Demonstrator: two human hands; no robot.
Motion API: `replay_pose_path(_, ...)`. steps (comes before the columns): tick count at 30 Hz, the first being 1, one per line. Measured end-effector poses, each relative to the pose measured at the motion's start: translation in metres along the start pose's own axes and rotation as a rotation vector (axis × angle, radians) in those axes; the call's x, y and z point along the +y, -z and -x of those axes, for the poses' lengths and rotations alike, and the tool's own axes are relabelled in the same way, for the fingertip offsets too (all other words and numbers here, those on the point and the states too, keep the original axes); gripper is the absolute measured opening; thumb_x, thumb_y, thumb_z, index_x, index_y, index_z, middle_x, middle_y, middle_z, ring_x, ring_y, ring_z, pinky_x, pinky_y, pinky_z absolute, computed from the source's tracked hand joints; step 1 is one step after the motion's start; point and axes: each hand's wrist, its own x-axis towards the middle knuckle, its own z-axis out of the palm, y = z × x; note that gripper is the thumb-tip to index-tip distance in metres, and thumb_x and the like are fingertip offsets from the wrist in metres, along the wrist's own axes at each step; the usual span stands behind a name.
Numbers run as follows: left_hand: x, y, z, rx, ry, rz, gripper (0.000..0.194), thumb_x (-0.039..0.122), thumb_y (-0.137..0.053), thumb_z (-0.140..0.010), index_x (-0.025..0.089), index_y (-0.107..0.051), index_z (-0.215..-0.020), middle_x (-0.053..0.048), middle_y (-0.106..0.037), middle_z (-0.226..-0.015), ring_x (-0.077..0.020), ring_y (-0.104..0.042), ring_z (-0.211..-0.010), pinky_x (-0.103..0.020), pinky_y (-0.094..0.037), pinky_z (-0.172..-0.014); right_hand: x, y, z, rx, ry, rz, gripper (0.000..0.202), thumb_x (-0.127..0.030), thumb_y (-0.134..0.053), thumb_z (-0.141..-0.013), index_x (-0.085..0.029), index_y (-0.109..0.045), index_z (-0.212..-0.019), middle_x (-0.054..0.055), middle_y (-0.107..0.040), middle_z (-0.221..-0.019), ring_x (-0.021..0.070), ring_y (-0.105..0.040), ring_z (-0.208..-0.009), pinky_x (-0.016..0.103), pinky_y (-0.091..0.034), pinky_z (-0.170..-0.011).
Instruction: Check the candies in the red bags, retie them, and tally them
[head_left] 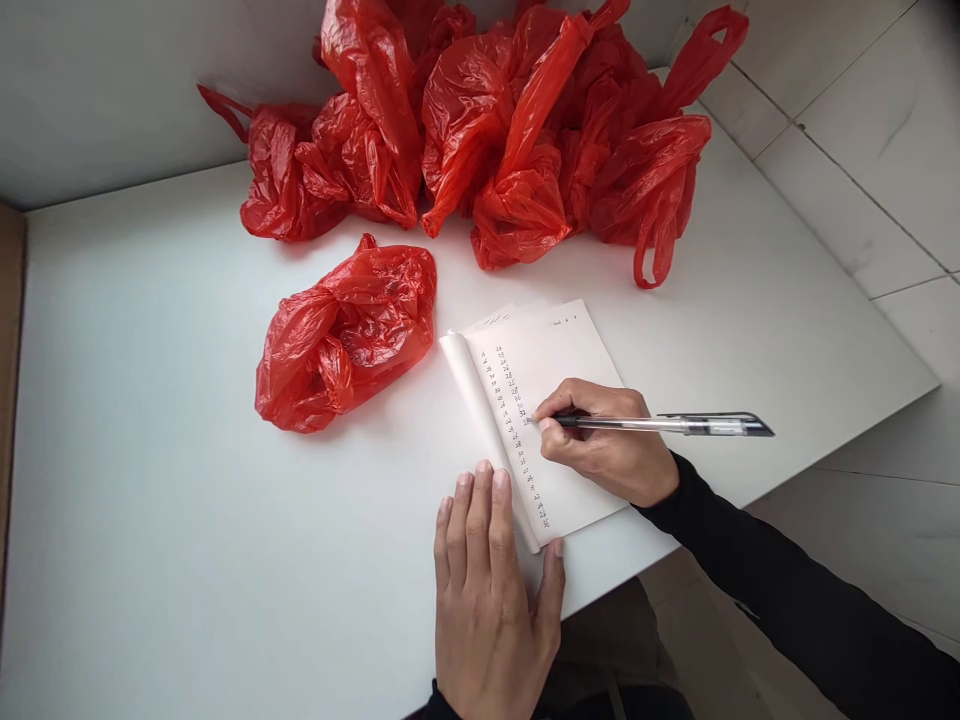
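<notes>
A notepad (574, 470) lies on the white table, its left-hand pages folded over along the spine. Two columns of handwritten numbers run down the page. My right hand (611, 440) grips a clear-barrelled pen (675, 425) with a black grip, its tip at the lower end of the second column. Flat on the table at the notepad's lower left edge rests my left hand (491, 590), fingers stretched out and thumb apart, holding nothing. Left of the notepad sits a crumpled red plastic bag (349, 335), touched by neither hand.
Several knotted red plastic bags (517, 130) are heaped at the back of the white table (187, 500), against the wall (150, 90). The table's right edge slants past my right forearm. Beyond it are pale tiles (862, 180). A brown panel (11, 400) stands at the far left.
</notes>
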Motion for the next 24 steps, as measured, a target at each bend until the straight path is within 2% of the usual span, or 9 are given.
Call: replay_pose_path(24,0.0003,0.0003,0.0018,0.007,-0.003,0.010,0.076,0.024,-0.068,-0.091,0.004,-0.033,-0.156,-0.020,-0.048,-0.153,-0.0334,-0.035,-0.149,-0.052,-0.029,-0.124,0.0011,-0.0005,0.0001,0.002,0.034,0.020,0.018,-0.003,-0.064,-0.072,-0.020,-0.068,-0.079,-0.005,-0.068,-0.073,0.0086,-0.059,-0.061,0.021,-0.048,-0.059)
